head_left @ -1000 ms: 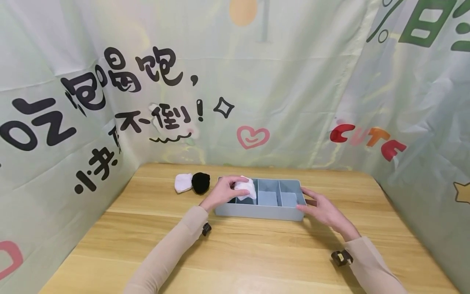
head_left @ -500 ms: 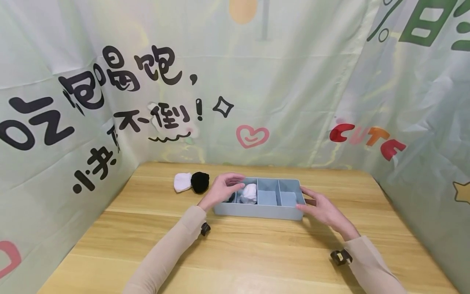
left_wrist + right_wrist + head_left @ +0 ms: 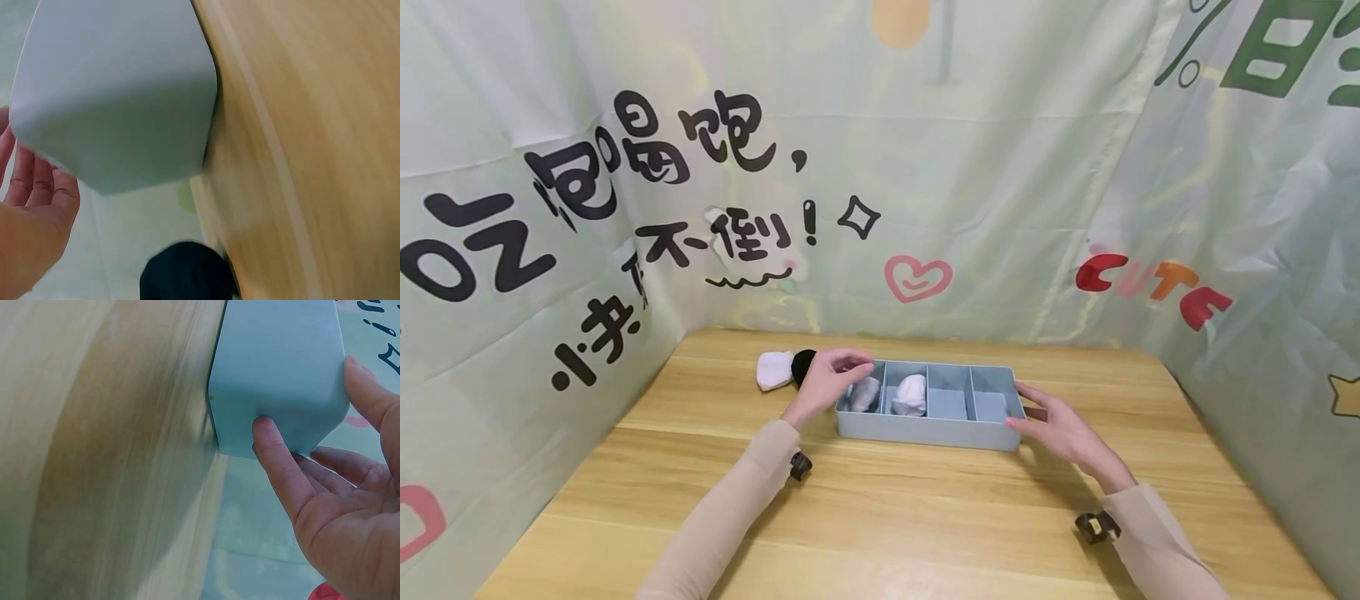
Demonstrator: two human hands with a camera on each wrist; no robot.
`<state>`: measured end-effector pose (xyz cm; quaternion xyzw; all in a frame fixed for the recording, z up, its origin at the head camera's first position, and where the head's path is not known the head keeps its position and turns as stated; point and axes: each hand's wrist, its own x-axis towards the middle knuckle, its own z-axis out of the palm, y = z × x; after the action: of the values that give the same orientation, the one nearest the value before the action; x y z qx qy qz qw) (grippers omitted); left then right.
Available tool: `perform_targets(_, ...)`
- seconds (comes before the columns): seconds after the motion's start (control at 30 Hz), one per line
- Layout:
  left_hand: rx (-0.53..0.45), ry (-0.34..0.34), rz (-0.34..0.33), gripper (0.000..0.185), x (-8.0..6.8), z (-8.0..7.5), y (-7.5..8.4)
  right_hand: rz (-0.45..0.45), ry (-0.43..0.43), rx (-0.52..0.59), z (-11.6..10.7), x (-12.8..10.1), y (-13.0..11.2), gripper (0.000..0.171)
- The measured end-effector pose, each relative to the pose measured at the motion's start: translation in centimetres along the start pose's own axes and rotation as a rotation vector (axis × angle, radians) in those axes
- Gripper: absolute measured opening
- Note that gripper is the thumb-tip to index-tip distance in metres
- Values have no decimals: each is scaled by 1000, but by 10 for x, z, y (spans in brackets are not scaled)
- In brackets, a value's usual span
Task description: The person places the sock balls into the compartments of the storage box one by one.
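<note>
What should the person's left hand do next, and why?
Probably reach left for the black sock ball. The left hand holds nothing and sits right beside it, two sock balls already fill compartments of the divided box, two compartments stand bare, and the right hand steadies the box.

organiser: pale blue plastic divided tray, near the tabletop's far edge
compartments: rolled grey sock leftmost, rolled white sock beside it
</note>
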<state>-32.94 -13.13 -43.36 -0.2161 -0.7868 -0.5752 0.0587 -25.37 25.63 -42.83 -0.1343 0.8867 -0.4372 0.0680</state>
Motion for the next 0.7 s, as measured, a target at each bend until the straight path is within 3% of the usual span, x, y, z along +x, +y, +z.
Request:
perform_targets(0.33, -44, 61, -68, 26, -3, -26, -2, 0, 2, -4, -1, -1, 0, 77)
perform_targets(0.53, 12, 45, -88, 37, 0, -46, -11, -2, 6, 9, 0, -2, 0, 77)
perform_targets(0.7, 32, 74, -100, 43, 2, -65, -21, -1, 8, -1, 0, -1, -1, 75)
